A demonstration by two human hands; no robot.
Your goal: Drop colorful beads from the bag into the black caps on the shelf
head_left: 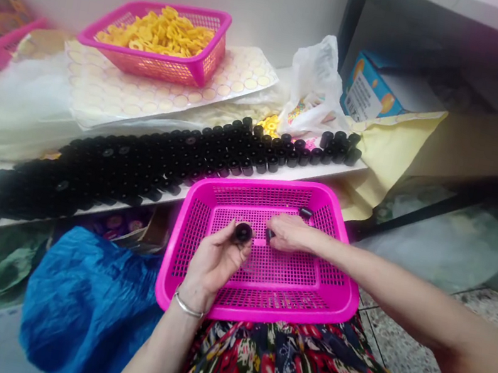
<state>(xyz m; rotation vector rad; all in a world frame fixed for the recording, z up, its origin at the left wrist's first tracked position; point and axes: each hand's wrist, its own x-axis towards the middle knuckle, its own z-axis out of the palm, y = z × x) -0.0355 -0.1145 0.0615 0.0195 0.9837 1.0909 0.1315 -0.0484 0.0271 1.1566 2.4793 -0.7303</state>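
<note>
My left hand is closed around a small black cylindrical piece, its round end turned up toward me. My right hand reaches down into the pink mesh basket, with its fingers closed on another black cylindrical piece, mostly hidden by the hand. A loose black cylinder lies on its side in the basket, just beyond my right hand. The basket rests on my lap against the shelf edge. Many similar black cylinders stand in packed rows along the white shelf.
A second pink basket full of yellow pieces sits on a patterned sheet at the back. A white plastic bag and a blue box stand at the right. A blue bag is at my lower left.
</note>
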